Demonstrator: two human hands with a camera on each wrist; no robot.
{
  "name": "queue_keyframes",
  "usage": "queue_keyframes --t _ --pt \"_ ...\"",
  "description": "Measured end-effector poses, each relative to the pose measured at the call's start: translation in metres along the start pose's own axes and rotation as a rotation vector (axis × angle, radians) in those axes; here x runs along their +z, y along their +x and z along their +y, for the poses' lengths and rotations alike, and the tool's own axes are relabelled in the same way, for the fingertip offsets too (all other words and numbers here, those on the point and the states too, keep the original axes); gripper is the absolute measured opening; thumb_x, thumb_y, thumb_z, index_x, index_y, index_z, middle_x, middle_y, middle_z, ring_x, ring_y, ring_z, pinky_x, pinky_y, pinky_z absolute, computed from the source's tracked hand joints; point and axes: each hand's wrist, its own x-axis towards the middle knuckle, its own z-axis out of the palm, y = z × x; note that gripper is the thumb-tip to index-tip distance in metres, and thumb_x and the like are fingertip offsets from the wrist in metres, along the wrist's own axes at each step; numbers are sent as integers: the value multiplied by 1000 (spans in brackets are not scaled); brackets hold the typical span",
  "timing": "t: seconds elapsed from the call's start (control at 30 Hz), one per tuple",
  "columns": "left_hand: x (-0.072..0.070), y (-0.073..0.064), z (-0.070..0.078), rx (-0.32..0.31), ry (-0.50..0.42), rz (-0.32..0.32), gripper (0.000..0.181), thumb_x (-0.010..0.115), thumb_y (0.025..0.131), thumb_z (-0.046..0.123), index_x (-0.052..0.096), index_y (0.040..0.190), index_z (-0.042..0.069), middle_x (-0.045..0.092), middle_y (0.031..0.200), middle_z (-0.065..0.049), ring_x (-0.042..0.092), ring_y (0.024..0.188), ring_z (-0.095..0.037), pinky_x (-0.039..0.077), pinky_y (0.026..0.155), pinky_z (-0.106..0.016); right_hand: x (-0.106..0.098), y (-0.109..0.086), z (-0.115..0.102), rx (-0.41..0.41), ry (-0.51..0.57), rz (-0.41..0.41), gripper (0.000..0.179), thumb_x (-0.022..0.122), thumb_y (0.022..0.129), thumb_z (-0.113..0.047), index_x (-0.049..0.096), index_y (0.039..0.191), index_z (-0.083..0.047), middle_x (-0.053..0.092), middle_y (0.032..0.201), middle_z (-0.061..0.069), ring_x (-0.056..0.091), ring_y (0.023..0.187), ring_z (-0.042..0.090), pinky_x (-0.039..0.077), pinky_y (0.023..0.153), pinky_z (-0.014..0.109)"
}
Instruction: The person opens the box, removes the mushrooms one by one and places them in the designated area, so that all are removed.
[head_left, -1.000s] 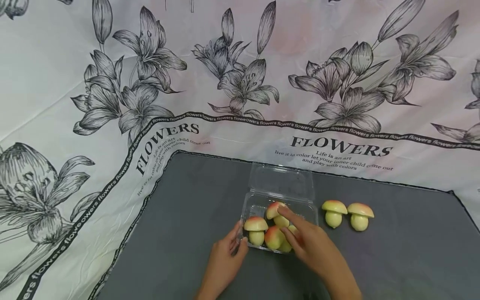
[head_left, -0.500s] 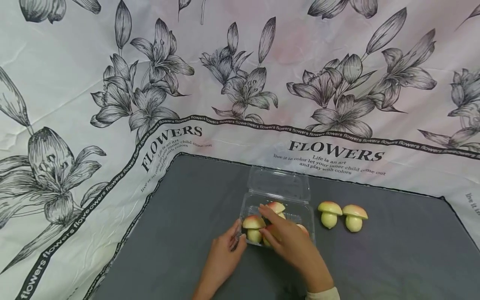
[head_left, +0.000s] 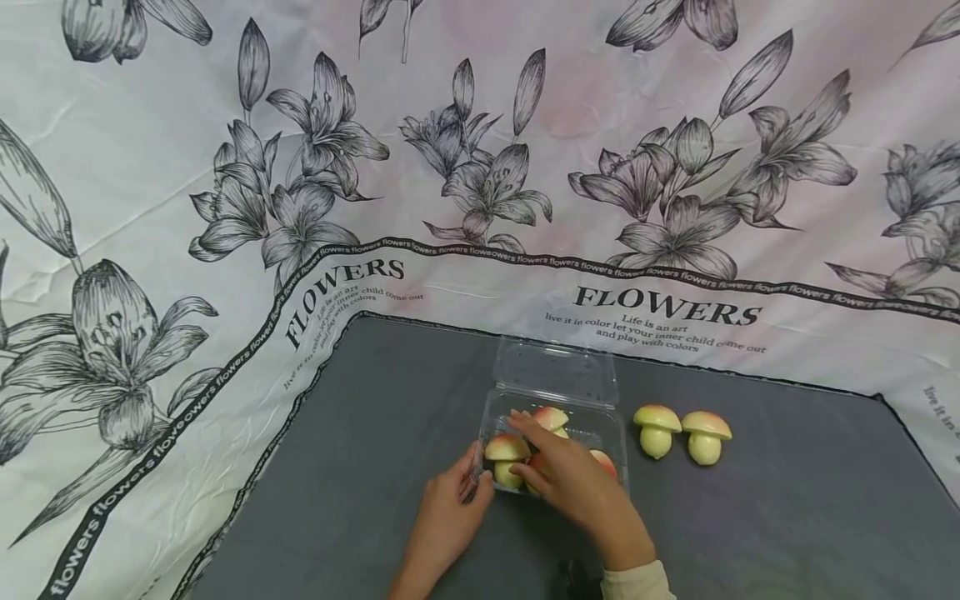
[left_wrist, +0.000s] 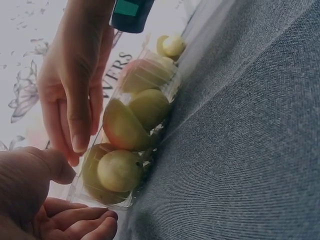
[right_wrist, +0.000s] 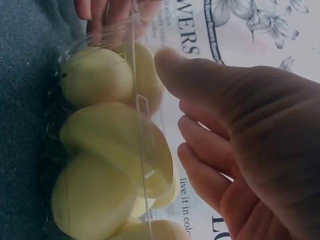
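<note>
A clear plastic clamshell container (head_left: 557, 371) lies on the grey cloth with its lid folded back. Several yellow mushroom-shaped pieces with reddish caps are in it, such as the left mushroom (head_left: 506, 448) and the back mushroom (head_left: 551, 417). My left hand (head_left: 450, 507) pinches the container's left wall between thumb and fingers. My right hand (head_left: 581, 477) reaches over the container and partly covers the pieces. In the right wrist view its thumb (right_wrist: 195, 70) is close to the end mushroom (right_wrist: 97, 75), and nothing shows between thumb and fingers.
Two more mushroom pieces, one at left (head_left: 657, 430) and one at right (head_left: 707, 437), stand on the grey cloth (head_left: 375, 417) right of the container. A white flower-printed cloth (head_left: 465, 308) borders it at the back and left.
My right hand has shifted left over the container, from its right-hand pieces toward the left mushroom. My left hand keeps its hold on the wall. The head view has tilted slightly.
</note>
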Motion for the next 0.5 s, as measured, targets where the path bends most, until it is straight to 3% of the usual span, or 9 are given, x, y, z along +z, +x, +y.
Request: queue_keyframes --t 0.1,0.17,0.23,0.33,0.5 --pt "0 0 1 1 -10 -2 56 61 107 23 48 153 -7 57 147 -24 64 128 -33 58 102 -41 3 3 1 0 27 -27 61 81 95 -15 57 150 -7 58 153 17 39 51 0 44 58 23" --pt "0 0 1 -3 -11 4 56 62 107 22 49 153 -7 58 147 -24 64 128 -33 58 102 -41 6 5 1 -11 13 -23 60 82 93 -15 60 148 -5 60 151 16 61 65 3 50 61 23" --pt "-1 -1 1 -5 -16 7 56 62 106 22 49 153 -7 57 148 -25 63 129 -34 58 102 -41 8 7 1 -19 -12 -19 59 84 92 -15 62 145 -4 62 149 14 75 93 13 58 68 27" --pt "0 0 2 -8 -22 8 56 63 106 21 49 153 -7 56 149 -25 63 130 -33 57 103 -40 8 8 1 -22 -58 -13 58 85 91 -15 64 144 -4 65 146 12 66 129 29 63 86 38" --pt "1 0 3 -15 -16 18 56 63 105 20 51 152 -7 57 148 -24 64 128 -32 58 102 -38 9 8 1 -6 -79 -29 57 85 91 -15 65 143 -4 68 143 10 70 122 28 63 94 43"
